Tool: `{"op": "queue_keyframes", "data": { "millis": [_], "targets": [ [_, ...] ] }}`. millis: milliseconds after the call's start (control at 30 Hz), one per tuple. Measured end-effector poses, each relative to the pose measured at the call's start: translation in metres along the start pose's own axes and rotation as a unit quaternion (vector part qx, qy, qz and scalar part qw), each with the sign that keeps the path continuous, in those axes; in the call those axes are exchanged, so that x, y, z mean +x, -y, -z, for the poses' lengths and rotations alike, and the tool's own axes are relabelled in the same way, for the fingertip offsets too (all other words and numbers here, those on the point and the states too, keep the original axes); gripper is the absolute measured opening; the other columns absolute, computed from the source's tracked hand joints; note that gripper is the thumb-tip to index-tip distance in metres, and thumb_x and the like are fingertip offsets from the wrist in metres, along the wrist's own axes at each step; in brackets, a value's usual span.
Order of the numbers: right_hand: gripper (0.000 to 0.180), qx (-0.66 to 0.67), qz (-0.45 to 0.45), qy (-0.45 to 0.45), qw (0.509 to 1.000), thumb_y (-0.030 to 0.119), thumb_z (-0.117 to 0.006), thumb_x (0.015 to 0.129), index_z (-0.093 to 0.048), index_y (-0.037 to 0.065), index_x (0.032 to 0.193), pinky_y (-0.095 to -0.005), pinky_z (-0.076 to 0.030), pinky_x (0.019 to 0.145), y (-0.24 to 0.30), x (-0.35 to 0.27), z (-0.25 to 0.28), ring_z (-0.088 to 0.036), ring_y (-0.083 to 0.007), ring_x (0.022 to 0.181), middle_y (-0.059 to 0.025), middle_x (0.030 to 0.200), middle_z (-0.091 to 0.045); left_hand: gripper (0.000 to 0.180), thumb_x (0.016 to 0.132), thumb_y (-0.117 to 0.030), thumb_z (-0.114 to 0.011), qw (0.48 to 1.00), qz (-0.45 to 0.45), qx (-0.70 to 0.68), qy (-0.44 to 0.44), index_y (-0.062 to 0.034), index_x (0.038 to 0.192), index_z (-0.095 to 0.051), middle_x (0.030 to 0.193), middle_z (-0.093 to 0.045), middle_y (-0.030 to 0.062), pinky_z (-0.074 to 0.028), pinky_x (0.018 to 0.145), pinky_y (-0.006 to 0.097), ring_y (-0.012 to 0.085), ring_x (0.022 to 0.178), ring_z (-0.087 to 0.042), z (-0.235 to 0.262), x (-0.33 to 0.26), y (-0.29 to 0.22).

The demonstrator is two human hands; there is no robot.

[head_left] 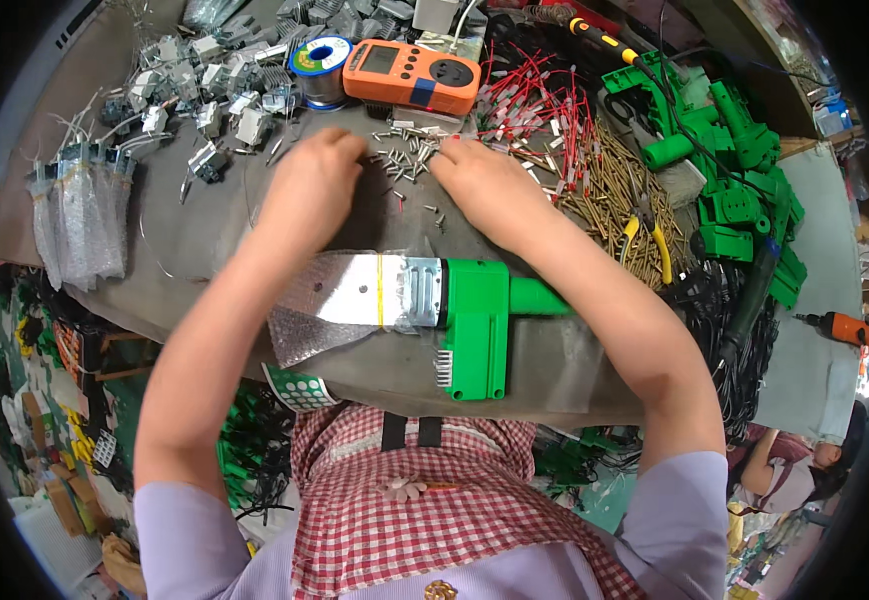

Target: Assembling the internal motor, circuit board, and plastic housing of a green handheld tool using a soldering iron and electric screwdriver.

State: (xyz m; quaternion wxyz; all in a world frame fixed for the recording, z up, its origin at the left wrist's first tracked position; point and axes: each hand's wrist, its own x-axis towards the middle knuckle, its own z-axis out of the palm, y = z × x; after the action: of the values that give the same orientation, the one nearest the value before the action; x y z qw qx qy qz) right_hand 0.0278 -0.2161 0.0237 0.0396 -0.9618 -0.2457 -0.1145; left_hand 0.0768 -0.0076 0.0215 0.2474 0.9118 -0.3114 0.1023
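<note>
Loose silver screws (407, 158) lie in a small pile between my hands on the grey worktop. At the pile's left, my left hand (317, 178) has its fingers curled; whatever they may hold is hidden. My right hand (483, 182) reaches to the pile's right edge with fingertips pinched together, and I cannot make out anything in them. Closer to me lies a green plastic tool housing (479, 330) with a stub handle to the right. A metal plate (340, 288) with a yellow band, partly in bubble wrap (300, 335), extends from its left side.
An orange meter (413, 75) and a solder spool (322, 62) stand behind the screws. Grey connectors (210, 90) fill the far left, near wrapped parts (83, 215). Rightward lie red wires (535, 105), brass rods (615, 190), yellow-handled pliers (647, 235), green housings (740, 205) and a soldering iron (605, 42).
</note>
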Motion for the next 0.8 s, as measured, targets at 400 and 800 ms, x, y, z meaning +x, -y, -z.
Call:
{"op": "queue_keyframes", "data": {
  "millis": [400, 800],
  "targets": [
    [0.015, 0.184, -0.093, 0.020, 0.978, 0.004, -0.060, 0.078, -0.058, 0.000, 0.092, -0.0397, -0.049, 0.075, -0.030, -0.021, 0.013, -0.061, -0.0337, 0.085, -0.0150, 0.090, -0.061, 0.007, 0.079, -0.002, -0.058, 0.993, -0.088, 0.066, 0.050, -0.0006, 0.086, -0.059, 0.098, -0.055, 0.0093, -0.048, 0.075, 0.041, 0.0311, 0.086, -0.059, -0.014, 0.024, 0.032],
    [0.016, 0.386, -0.188, 0.040, 0.902, 0.004, -0.062, 0.077, -0.061, 0.002, 0.093, -0.0277, -0.049, 0.061, 0.001, -0.047, 0.050, -0.060, -0.0140, 0.067, -0.0091, 0.078, -0.061, 0.009, 0.081, -0.004, -0.060, 0.994, -0.063, -0.085, 0.033, -0.0006, 0.089, -0.057, 0.086, -0.060, 0.0131, -0.048, 0.072, 0.037, 0.0312, 0.081, -0.060, 0.020, -0.013, -0.018]
  ]
}}
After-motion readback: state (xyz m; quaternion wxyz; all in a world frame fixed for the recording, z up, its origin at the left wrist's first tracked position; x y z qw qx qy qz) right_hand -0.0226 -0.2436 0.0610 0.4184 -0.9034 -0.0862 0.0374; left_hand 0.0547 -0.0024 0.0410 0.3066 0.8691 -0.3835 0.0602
